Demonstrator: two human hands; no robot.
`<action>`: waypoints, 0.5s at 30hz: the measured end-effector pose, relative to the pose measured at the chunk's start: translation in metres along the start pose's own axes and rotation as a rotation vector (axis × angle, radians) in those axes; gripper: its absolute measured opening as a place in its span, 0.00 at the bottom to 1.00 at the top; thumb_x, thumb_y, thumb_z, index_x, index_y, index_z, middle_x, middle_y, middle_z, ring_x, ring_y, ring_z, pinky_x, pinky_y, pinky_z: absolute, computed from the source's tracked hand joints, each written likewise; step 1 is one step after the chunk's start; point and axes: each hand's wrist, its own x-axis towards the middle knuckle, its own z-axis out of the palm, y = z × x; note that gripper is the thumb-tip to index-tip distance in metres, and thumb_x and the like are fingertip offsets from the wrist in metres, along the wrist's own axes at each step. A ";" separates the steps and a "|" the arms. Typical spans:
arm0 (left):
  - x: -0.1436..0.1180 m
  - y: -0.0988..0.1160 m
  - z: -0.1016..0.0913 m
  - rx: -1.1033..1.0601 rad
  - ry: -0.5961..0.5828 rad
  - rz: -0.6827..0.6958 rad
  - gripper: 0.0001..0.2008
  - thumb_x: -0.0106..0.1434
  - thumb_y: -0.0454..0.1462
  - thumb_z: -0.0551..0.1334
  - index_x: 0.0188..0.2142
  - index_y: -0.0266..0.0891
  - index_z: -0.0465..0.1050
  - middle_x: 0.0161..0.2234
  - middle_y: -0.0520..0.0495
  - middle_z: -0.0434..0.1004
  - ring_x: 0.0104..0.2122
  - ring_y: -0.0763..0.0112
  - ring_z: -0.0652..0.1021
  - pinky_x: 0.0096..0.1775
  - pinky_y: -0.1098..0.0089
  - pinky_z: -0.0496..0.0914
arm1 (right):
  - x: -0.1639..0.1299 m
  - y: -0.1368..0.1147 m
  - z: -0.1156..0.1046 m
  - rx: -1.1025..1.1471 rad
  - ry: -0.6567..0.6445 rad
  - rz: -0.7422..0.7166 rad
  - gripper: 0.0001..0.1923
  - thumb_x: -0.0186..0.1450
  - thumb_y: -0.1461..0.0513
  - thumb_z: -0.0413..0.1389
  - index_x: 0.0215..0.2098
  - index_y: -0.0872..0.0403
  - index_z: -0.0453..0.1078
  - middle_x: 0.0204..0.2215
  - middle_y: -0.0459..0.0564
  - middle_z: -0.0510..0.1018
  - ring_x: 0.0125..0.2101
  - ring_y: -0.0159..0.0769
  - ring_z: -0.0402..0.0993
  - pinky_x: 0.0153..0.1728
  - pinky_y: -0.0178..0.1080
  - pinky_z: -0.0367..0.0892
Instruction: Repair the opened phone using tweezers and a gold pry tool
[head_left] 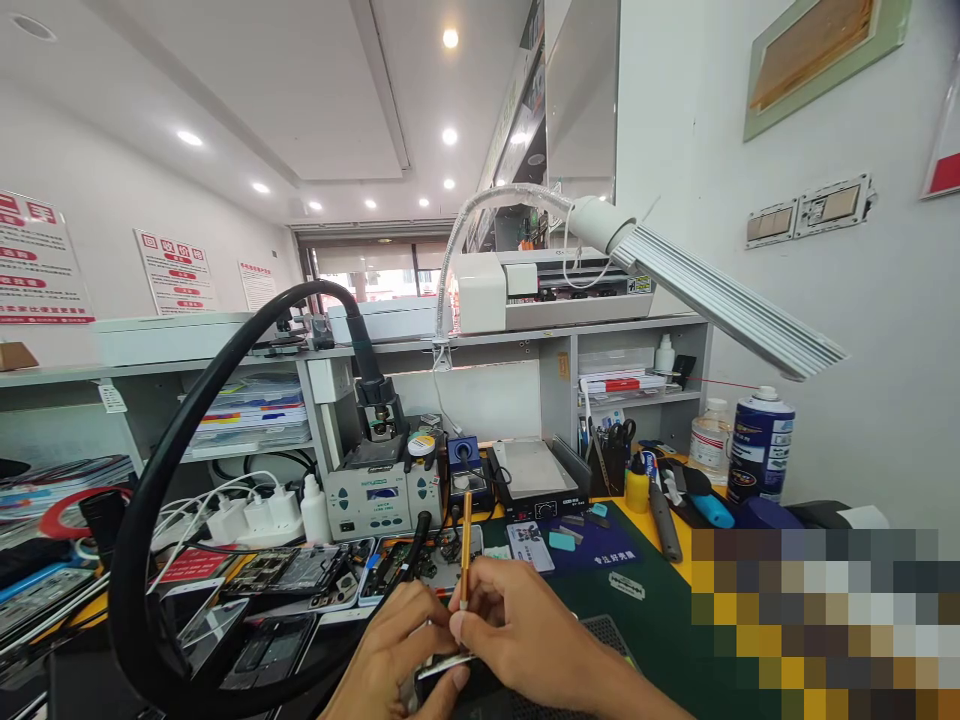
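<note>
A: Where is the tool?
B: Your right hand (525, 625) is pinching the orange-handled tool (465, 545) upright, near centre.
A: Left?
B: Your left hand (401, 650) is curling closed round a small flat part (442, 668).

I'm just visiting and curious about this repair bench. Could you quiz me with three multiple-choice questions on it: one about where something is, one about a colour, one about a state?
1. Where does the blue-and-white spray can stand?
A. far right of the bench, by the wall
B. on the top shelf
C. on the floor

2. What colour is the thin tool in the right hand?
A. green
B. orange-gold
C. white

3. How does the tool stand?
A. flat on the mat
B. hanging from the lamp
C. roughly upright, pinched in the fingers

Answers: 1 A, it stands beside the white wall at the right. 2 B, its shaft shows orange-gold. 3 C, it rises from the fingers, next to the left hand, which grips a small flat part.
</note>
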 end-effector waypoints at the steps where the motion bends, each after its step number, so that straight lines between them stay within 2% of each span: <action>1: 0.001 0.001 0.000 0.002 0.002 0.001 0.06 0.72 0.35 0.59 0.44 0.43 0.75 0.38 0.44 0.77 0.39 0.60 0.77 0.40 0.62 0.73 | 0.000 0.000 0.000 0.002 0.000 0.000 0.03 0.63 0.66 0.59 0.36 0.55 0.72 0.31 0.46 0.78 0.32 0.36 0.73 0.34 0.35 0.65; 7: 0.002 0.005 -0.002 0.018 0.012 -0.004 0.07 0.73 0.35 0.58 0.43 0.42 0.75 0.38 0.43 0.77 0.40 0.59 0.77 0.40 0.61 0.73 | 0.001 -0.002 -0.002 -0.002 0.002 0.003 0.02 0.63 0.66 0.59 0.36 0.55 0.72 0.30 0.45 0.77 0.32 0.35 0.72 0.33 0.34 0.64; 15: 0.001 0.001 -0.001 0.036 0.009 0.022 0.07 0.73 0.34 0.57 0.43 0.41 0.76 0.37 0.43 0.77 0.39 0.59 0.77 0.40 0.61 0.73 | -0.001 -0.002 -0.002 -0.004 0.011 0.003 0.02 0.62 0.66 0.60 0.34 0.55 0.71 0.28 0.43 0.75 0.30 0.34 0.71 0.31 0.34 0.62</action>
